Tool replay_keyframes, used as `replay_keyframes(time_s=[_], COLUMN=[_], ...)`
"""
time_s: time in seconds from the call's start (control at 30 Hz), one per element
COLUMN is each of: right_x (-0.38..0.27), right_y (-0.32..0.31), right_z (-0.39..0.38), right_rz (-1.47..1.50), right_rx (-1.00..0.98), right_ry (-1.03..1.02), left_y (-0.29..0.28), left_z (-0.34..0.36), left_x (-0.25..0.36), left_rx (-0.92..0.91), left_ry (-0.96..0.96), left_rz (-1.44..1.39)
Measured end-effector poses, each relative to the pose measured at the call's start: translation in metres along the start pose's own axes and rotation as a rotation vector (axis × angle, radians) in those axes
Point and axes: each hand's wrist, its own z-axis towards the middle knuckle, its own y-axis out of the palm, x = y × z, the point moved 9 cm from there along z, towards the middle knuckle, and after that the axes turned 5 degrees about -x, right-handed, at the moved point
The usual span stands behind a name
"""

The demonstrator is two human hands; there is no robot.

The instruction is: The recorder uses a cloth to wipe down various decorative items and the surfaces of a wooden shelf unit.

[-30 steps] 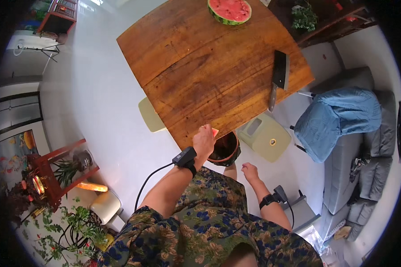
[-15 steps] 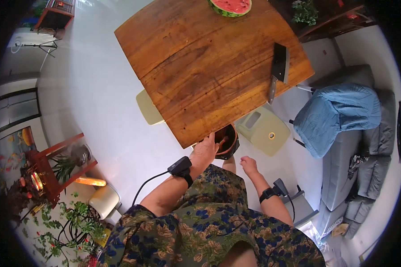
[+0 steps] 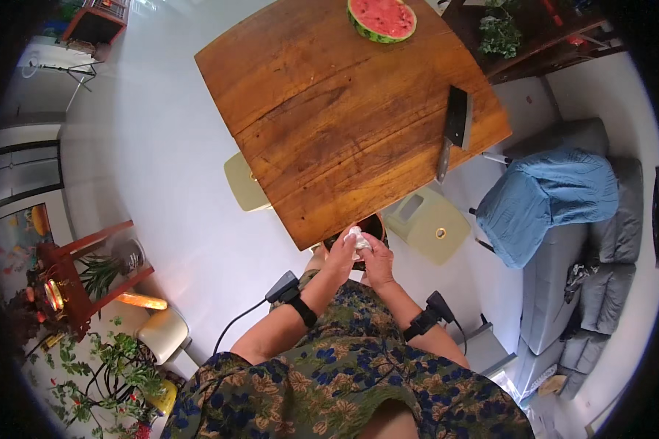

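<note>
A crumpled white tissue (image 3: 356,238) is pinched between my two hands, just off the near edge of the wooden table (image 3: 293,139). My left hand (image 3: 340,257) closes on it from one side and my right hand (image 3: 378,263) from the other. Below them stands a dark bin (image 3: 375,225), partly hidden by my hands and the tabletop. On the table's right side lies a cleaver (image 3: 456,121), its handle reaching past the near edge. Half a watermelon (image 3: 383,18), red cut face up, sits at the far edge.
Beige stools stand by the table, one at its right (image 3: 430,225) and another at its left (image 3: 243,183). To the right, a blue cloth (image 3: 545,201) covers a chair before the grey sofa (image 3: 619,256). Leafy plants (image 3: 113,373) are at the lower left.
My right hand has moved up and left to meet my left hand. The white tissue now shows between them. My left hand has drawn back slightly from the table edge.
</note>
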Motion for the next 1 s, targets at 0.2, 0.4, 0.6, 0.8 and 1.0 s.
replay_keyframes(time_s=[0.2, 0.4, 0.6, 0.8, 1.0], right_x=[0.021, 0.017, 0.029, -0.030, 0.005], right_y=[-0.009, -0.014, -0.013, 0.017, 0.018], right_z=[0.014, 0.028, 0.044, 0.041, 0.075], right_rz=[0.262, 0.304, 0.657, 0.637, 0.292], right_rx=[-0.120, 0.005, 0.079, -0.068, -0.150], right_ry=[0.212, 0.252, 0.359, 0.178, 0.177], left_y=[-0.020, -0.030, -0.019, -0.032, -0.057], left_z=[-0.008, -0.001, 0.010, 0.012, 0.013], left_x=[0.014, 0.014, 0.028, 0.051, 0.036], left_rx=[-0.014, 0.044, 0.037, 0.136, 0.163], left_ry=[-0.083, -0.109, -0.076, 0.151, 0.101], left_rz=[0.153, 0.000, -0.242, 0.067, -0.194])
